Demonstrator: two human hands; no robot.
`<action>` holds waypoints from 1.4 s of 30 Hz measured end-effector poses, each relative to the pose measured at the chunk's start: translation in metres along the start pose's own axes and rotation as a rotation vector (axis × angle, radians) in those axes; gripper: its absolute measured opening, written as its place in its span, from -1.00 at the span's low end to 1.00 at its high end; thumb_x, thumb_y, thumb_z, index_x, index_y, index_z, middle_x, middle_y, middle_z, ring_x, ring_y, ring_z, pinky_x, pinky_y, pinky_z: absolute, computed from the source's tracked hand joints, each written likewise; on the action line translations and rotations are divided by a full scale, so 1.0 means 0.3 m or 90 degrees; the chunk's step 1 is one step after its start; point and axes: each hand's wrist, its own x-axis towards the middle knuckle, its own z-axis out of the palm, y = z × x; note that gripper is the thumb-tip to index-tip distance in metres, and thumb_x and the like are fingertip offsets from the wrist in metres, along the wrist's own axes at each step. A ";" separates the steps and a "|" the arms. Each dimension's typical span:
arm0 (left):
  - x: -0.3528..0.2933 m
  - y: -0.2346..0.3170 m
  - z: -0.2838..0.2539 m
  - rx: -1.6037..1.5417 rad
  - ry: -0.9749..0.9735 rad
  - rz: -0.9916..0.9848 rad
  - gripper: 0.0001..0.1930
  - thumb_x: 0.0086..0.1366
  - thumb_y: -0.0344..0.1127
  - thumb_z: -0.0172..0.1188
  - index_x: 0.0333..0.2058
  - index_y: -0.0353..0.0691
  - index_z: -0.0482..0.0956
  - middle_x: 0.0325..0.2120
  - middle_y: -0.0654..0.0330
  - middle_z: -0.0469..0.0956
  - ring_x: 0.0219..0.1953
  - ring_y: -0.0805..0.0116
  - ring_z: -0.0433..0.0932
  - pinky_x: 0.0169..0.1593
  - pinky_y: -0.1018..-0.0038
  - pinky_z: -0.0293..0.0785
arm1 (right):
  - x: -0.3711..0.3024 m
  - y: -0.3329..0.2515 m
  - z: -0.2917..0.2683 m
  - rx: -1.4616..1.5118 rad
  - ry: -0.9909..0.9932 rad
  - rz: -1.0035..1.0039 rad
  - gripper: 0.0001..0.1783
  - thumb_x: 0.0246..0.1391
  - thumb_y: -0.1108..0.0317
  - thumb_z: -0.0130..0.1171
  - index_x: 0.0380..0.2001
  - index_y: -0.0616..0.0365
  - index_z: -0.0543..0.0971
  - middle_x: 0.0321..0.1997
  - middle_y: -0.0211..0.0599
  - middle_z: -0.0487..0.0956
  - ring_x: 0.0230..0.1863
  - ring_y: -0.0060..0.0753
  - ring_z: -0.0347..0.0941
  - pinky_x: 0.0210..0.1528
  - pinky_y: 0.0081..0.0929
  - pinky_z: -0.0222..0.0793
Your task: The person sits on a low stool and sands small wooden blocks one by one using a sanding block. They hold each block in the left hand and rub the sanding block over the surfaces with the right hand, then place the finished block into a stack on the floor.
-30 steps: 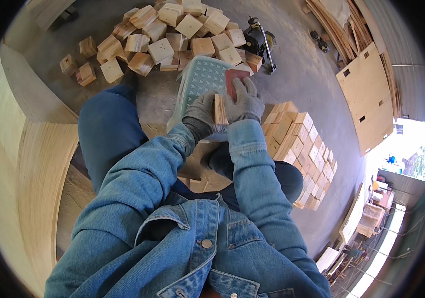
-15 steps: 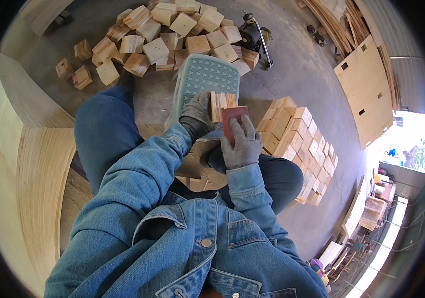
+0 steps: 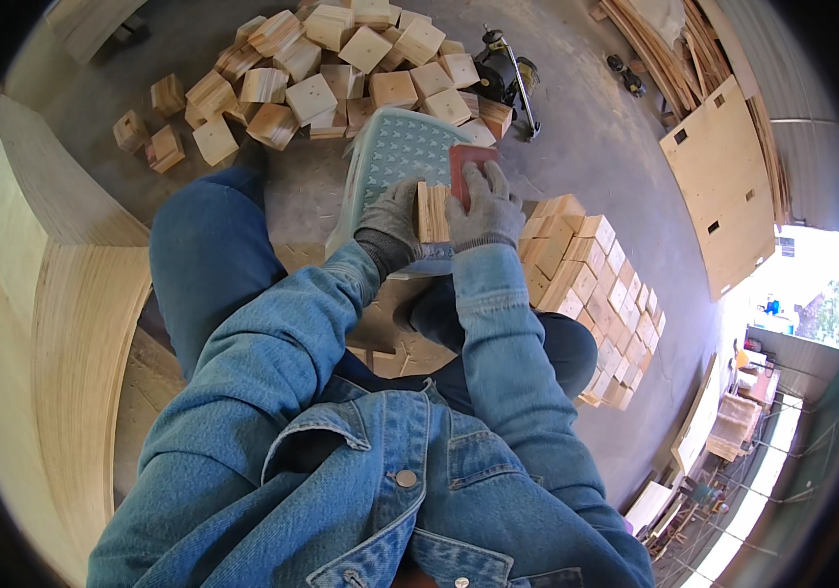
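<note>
Head view, single frame, fisheye.

Counts: two hands, both in grey knit gloves, denim sleeves. One small wooden block in hand. One red-brown sanding sheet. One pale blue-green perforated plastic stool. One loose heap of wooden blocks [image 3: 341,73] on the concrete floor [image 3: 596,147] beyond the stool; roughly twenty-five blocks visible, exact count not possible because they overlap. One ordered stack of blocks [image 3: 600,284] to the person's right, laid in rows; count also not certain. One dark power tool [image 3: 503,73] on the floor at the far edge of the heap. One plywood panel [image 3: 728,196] with small cut-outs lying farther right.

Position of the work piece: the wooden block [image 3: 430,211] stands on edge between the two hands, over the near part of the stool [image 3: 395,147]. The left hand [image 3: 392,220] is closed around the block's left side, fingers curled, gripping it. The right hand [image 3: 483,206] lies flat with fingers extended, pressing the sanding sheet [image 3: 466,162] against the block's right face; the sheet's upper part shows above the fingertips. Hands are just beside each other, with the block touching both.

Containers: none with contents discernible. The stool top carries nothing but the hands and block above it; whether the block touches the stool top I cannot tell.

Large curved plywood sheets [image 3: 57,323] at the person's left.
</note>
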 end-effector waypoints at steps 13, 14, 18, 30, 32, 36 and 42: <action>0.008 -0.028 0.003 0.045 -0.024 -0.021 -0.05 -0.03 0.00 0.61 0.30 -0.11 0.32 0.18 -0.07 0.45 0.27 -0.10 0.45 0.38 0.13 0.40 | -0.411 -0.030 -0.046 0.042 0.027 -0.130 -0.31 0.02 0.12 0.42 0.30 -0.26 0.58 0.49 -0.29 0.35 0.25 0.28 0.40 0.22 0.25 0.39; 0.006 -0.014 -0.009 0.031 -0.022 -0.026 -0.04 -0.03 0.01 0.60 0.30 -0.11 0.32 0.19 -0.08 0.44 0.28 -0.10 0.45 0.38 0.13 0.40 | -0.390 -0.033 -0.044 0.040 0.032 -0.131 -0.31 0.02 0.12 0.43 0.29 -0.27 0.59 0.48 -0.30 0.35 0.25 0.28 0.40 0.22 0.25 0.39; -0.012 0.047 -0.056 -0.020 0.000 -0.042 -0.18 0.05 -0.07 0.54 0.25 -0.14 0.37 0.14 -0.07 0.46 0.22 -0.10 0.45 0.36 0.16 0.38 | -0.214 -0.105 -0.060 -0.029 0.008 -0.068 -0.35 0.04 0.09 0.40 0.27 -0.30 0.62 0.43 -0.31 0.45 0.28 0.19 0.41 0.31 0.18 0.36; 0.004 0.034 -0.023 -0.016 -0.023 -0.040 -0.16 0.04 -0.04 0.55 0.26 -0.13 0.36 0.19 -0.05 0.44 0.28 -0.07 0.44 0.39 0.17 0.36 | -0.095 -0.110 -0.048 -0.016 -0.029 -0.009 -0.31 0.11 -0.01 0.39 0.34 -0.30 0.56 0.53 -0.27 0.36 0.33 0.18 0.41 0.37 0.07 0.34; 0.008 -0.006 -0.037 -0.007 -0.022 -0.041 -0.10 0.00 -0.01 0.58 0.28 -0.12 0.34 0.22 -0.07 0.44 0.31 -0.09 0.44 0.40 0.15 0.38 | -0.194 -0.118 -0.055 0.010 -0.014 -0.051 -0.31 0.08 0.03 0.40 0.32 -0.28 0.58 0.52 -0.25 0.35 0.30 0.22 0.41 0.33 0.12 0.35; 0.009 -0.001 -0.017 0.015 -0.030 -0.015 -0.04 -0.04 0.01 0.62 0.30 -0.12 0.34 0.24 -0.08 0.43 0.32 -0.07 0.43 0.41 0.15 0.37 | -0.403 -0.043 -0.050 0.048 0.009 -0.079 -0.32 0.03 0.09 0.42 0.29 -0.25 0.60 0.53 -0.23 0.33 0.26 0.27 0.39 0.26 0.21 0.37; 0.003 0.028 -0.040 0.040 -0.052 -0.077 0.01 -0.07 -0.01 0.63 0.33 -0.10 0.30 0.24 -0.08 0.41 0.31 -0.10 0.43 0.41 0.14 0.37 | -0.479 -0.012 -0.061 0.034 0.029 -0.097 -0.32 0.01 0.10 0.44 0.27 -0.21 0.62 0.51 -0.21 0.34 0.25 0.27 0.39 0.24 0.22 0.37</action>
